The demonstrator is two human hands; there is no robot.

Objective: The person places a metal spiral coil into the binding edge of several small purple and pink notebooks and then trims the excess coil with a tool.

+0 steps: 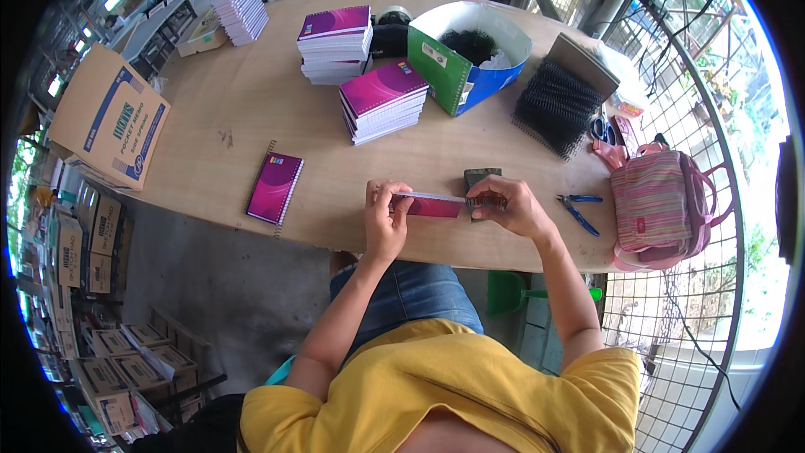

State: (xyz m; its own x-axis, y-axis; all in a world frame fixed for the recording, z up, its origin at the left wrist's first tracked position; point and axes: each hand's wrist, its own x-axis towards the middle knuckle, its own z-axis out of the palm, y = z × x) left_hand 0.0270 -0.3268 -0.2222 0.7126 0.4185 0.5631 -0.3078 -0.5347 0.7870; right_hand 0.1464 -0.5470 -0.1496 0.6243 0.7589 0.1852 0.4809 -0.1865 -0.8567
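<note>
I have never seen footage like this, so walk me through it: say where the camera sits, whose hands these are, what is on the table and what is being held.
There is one picture, from a wide fisheye camera on a person's head, looking down; that is why straight edges bend. The arms coming up from the bottom are the wearer's own. The left hand and right hand hold a purple notebook between them at the edge of the wooden table. Also on the table: a finished spiral notebook, stacks of notebooks, a blue and green box, black binding coils, blue-handled pliers and a striped pink bag.
</note>
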